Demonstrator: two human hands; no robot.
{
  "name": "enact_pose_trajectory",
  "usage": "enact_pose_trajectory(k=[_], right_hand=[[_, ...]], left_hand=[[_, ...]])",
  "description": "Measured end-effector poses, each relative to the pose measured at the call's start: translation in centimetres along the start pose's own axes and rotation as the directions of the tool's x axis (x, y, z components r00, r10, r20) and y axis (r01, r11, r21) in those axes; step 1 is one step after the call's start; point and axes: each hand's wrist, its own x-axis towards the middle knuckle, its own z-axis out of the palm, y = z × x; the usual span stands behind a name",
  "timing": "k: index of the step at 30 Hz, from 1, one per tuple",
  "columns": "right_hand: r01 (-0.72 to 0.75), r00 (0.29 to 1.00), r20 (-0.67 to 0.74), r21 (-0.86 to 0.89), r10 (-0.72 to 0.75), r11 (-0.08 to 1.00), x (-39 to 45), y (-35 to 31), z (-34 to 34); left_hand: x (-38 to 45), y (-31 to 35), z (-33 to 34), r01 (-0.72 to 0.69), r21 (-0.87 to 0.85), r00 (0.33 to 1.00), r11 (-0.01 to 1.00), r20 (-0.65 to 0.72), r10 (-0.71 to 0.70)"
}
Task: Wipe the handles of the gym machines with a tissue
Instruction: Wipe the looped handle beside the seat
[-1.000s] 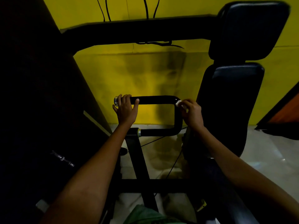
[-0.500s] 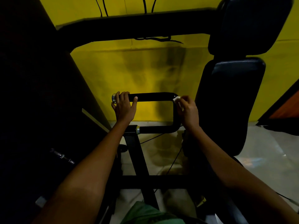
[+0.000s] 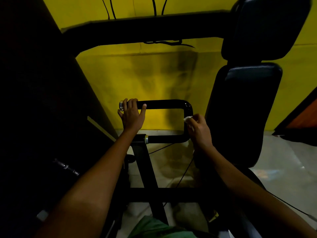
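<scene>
Right now your left hand (image 3: 132, 115) grips the upper bar of the black U-shaped handle (image 3: 164, 104) at its left end, just beside the silver end cap (image 3: 121, 105), fingers curled over the top and thumb lying along the bar. Your right hand (image 3: 199, 130) pinches a small white tissue (image 3: 187, 119) and presses it against the upright stretch of that handle, just below the glossy upper right bend. All of this sits at the middle of the frame. Below it, the lower bar of the handle runs left to a silver collar (image 3: 146, 139) on the dark machine post (image 3: 147, 165). At the upper right of the frame stand two black seat pads (image 3: 248, 107), one above the other, against the yellow wall (image 3: 137, 78). A dark crossbeam (image 3: 145, 30) spans the top, with thin cables hanging near it.
</scene>
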Motion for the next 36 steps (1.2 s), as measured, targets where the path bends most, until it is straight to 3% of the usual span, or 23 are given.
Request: enact_pose_trajectory(k=[4, 7, 10, 12, 17, 21, 25, 30, 33, 36], right_hand=[[-0.106, 0.993, -0.038, 0.074, 0.109, 0.992, 0.5, -0.1, -0.4], [-0.072, 0.996, -0.047, 0.036, 0.074, 0.997, 0.5, -1.0, 0.2], [-0.017, 0.999, 0.045, 0.004, 0.017, 1.000, -0.9, -0.1, 0.4], [-0.096, 0.994, 0.063, 0.066, 0.092, 0.993, -1.3, 0.4, 0.0], [-0.162, 0.986, -0.020, 0.092, 0.165, 0.982, -0.3, -1.0, 0.5], [-0.123, 0.988, 0.094, 0.029, 0.120, 0.992, -2.3, -0.3, 0.9], [-0.287, 0.958, 0.020, 0.147, 0.288, 0.946, -1.8, 0.2, 0.2], [-0.196, 0.980, 0.063, 0.090, 0.191, 0.976, -1.4, -0.9, 1.0], [-0.269, 0.955, 0.157, 0.115, 0.250, 0.956, -2.9, 0.0, 0.9], [-0.233, 0.972, 0.056, 0.153, 0.227, 0.960, -2.3, -0.2, 0.4]], left_hand=[[0.1, 0.1, 0.0, -0.006, 0.024, 1.000, 1.000, -0.014, 0.006], [0.5, 0.9, -0.3, -0.025, 0.066, 0.999, 0.997, 0.028, 0.023], [0.1, 2.1, 0.4, -0.218, 0.090, 0.973, 0.972, 0.101, 0.209], [-0.7, 2.6, 1.3, -0.294, 0.104, 0.953, 0.950, 0.114, 0.282], [-1.1, 2.2, 2.0, -0.289, 0.099, 0.957, 0.952, 0.030, 0.288], [-1.2, 2.0, 2.4, -0.312, 0.074, 0.948, 0.947, -0.038, 0.315], [-1.1, 1.7, 2.8, -0.333, 0.067, 0.939, 0.941, -0.064, 0.337], [-1.1, 0.7, 3.0, -0.414, 0.161, 0.906, 0.896, -0.029, 0.423], [-1.1, 0.1, 3.2, -0.451, 0.212, 0.882, 0.867, -0.040, 0.469], [-1.1, -0.1, 3.4, -0.455, 0.231, 0.876, 0.860, -0.059, 0.479]])
